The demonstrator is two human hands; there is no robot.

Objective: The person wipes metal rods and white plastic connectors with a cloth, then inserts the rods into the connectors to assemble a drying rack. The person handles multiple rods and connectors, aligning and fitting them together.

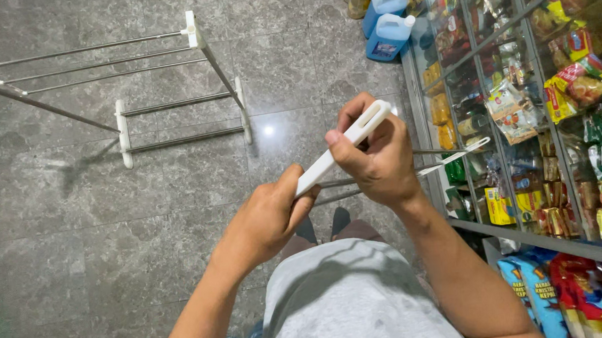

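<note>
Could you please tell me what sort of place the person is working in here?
It looks like a small grocery shop. A glass-fronted display case packed with snack packets runs along one side, blue jugs stand on the grey tiled floor, and both hands hold a white plastic bar.

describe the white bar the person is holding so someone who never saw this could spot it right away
Start at the glass-fronted shelves of snack packets on the right, then look to the two hands in the middle of the view, above the grey tiled floor. The white plastic bar runs slantwise between the left hand and right hand. Unlike the rack parts on the floor, it is held up and has a slot near its upper end.
</note>
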